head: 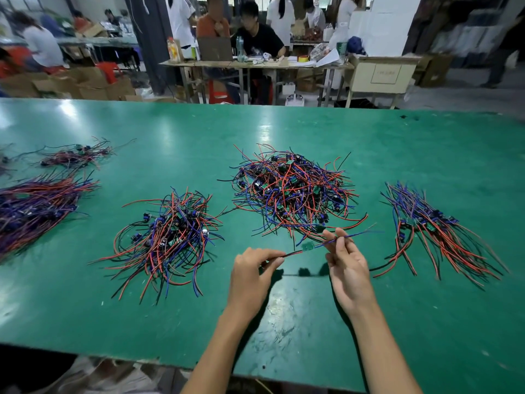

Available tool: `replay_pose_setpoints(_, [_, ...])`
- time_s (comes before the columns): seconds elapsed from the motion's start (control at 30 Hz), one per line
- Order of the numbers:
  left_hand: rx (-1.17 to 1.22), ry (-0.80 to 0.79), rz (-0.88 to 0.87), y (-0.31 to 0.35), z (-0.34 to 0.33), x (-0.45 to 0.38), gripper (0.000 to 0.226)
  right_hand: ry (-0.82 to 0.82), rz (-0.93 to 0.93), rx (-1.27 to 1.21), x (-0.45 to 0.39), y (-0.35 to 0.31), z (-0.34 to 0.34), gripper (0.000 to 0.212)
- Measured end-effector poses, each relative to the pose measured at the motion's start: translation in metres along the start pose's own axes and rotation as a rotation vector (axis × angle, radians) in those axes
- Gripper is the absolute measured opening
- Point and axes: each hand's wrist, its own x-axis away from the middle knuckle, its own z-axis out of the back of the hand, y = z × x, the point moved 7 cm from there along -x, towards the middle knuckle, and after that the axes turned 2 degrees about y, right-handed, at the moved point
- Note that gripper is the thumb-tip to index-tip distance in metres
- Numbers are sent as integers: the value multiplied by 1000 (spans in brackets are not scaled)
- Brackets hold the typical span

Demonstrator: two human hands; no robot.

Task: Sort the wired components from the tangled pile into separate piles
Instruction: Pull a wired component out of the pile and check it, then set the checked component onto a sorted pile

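One wired component (pixel 307 247), a small green board with red and black leads on one side and blue leads on the other, is stretched between my hands above the green table (pixel 284 308). My left hand (pixel 251 275) pinches the red and black end. My right hand (pixel 348 264) pinches the blue end. Just beyond them lies the big tangled pile (pixel 292 191). A looser pile (pixel 170 237) sits to the left, and a combed-out pile (pixel 431 234) to the right.
Two more wire bundles lie at the far left, a large one (pixel 34 206) and a small one (pixel 76 156). Beyond the table's far edge stand desks (pixel 255 66), cardboard boxes and several people. The near table edge (pixel 255 373) runs below my forearms.
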Motion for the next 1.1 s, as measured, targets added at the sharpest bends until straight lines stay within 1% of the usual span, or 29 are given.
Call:
replay_pose_setpoints(0.07, [-63,-10,-37,2,-3,0,6,30,-8,-22,-1,0,2,16])
replay_pose_setpoints(0.1, [-101,-12,-56,4,-3,0,8,39,-15,-29,-1,0,3,16])
replay_pose_setpoints(0.2, [-227,-4,-99,10,-5,1,26,54,-23,-49,0,0,4,13])
replay_pose_setpoints(0.23, [-251,3,-103,11,-5,2,27,57,-22,-54,0,0,4,14])
replay_pose_setpoints(0.33, [-267,-28,-83,9,-8,5,22,57,3,-46,1,-3,4,20])
replay_pose_setpoints(0.4, [-206,-59,-46,5,-10,5,21,41,42,49,2,-4,2,23])
replay_pose_setpoints(0.5, [-119,-71,33,-1,-9,3,20,-26,113,310,7,-2,-10,27])
replay_pose_setpoints(0.57, [-93,-70,58,-5,-8,4,20,-54,108,377,11,3,-16,26])
replay_pose_setpoints(0.63, [-86,-64,68,-7,-8,4,20,-6,74,351,12,3,-19,23])
replay_pose_setpoints(0.7, [-55,-54,99,-10,-9,3,25,90,44,245,7,-8,-16,21])
replay_pose_setpoints(0.73, [-25,-40,127,-11,-9,2,27,157,63,226,0,-22,-12,21])
replay_pose_setpoints(0.77, [2,-20,152,-13,-8,1,28,236,110,258,-9,-40,-8,22])
replay_pose_setpoints(0.83, [20,3,180,-18,-8,-1,28,412,254,466,-33,-87,5,21])
replay_pose_setpoints(0.9, [0,-1,186,-21,-9,-3,22,550,376,840,-59,-134,18,26])
replay_pose_setpoints(0.93, [-21,-8,184,-22,-10,-4,17,602,380,1059,-73,-150,27,29])
replay_pose_setpoints(0.97, [-41,-16,182,-23,-11,-4,12,625,336,1267,-86,-159,39,32])
replay_pose_setpoints(1.03, [-63,-27,181,-25,-12,-5,9,581,190,1627,-102,-156,64,38])
replay_pose_setpoints(1.07, [-67,-30,181,-26,-12,-6,9,552,160,1777,-103,-148,71,44])
replay_pose_setpoints(1.1, [-69,-30,179,-27,-12,-7,9,517,178,1902,-101,-140,73,50])
